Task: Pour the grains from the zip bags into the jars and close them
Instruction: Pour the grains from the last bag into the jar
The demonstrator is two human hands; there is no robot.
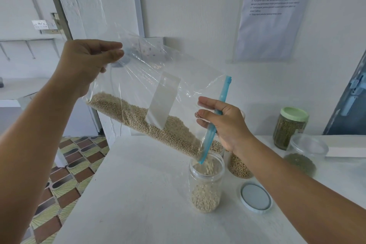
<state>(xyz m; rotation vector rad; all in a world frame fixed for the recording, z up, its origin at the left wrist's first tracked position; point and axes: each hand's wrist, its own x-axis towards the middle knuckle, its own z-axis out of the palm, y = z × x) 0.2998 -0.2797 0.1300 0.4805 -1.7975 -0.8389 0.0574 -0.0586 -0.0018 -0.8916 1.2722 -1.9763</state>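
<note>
From the head camera, the person is tilting a clear zip bag (158,93) above an open jar (206,182) that is standing on the white tabletop (138,194). The left hand (89,61) is pinching the bag's raised bottom corner between thumb and fingertips, holding that end high. The right hand (223,123) is gripping the blue zip strip (215,121) near the mouth, fingers curled round it, steering the lowest corner of the opening over the jar. Pale grains (142,119) are lying along the bag's lower edge and streaming down into the jar, which is looking roughly a third full.

So the pouring step is in hand, and by my judgement it is only partly done, since most of the grains are sitting in the bag. The next move is probably calling for a steeper lift at the left end while the zip corner stays centred over the jar's mouth, so nothing is spilling onto the tabletop. After that, the loose lid (255,197) lying just beside the jar will need screwing on.

Behind the right wrist, another jar of beige grains (238,166) is standing without a visible lid. Further right, a jar with a green lid (291,127) is holding dark green grains, and a lidless-looking clear jar (305,154) is lying or leaning near it; I cannot tell which.
</note>
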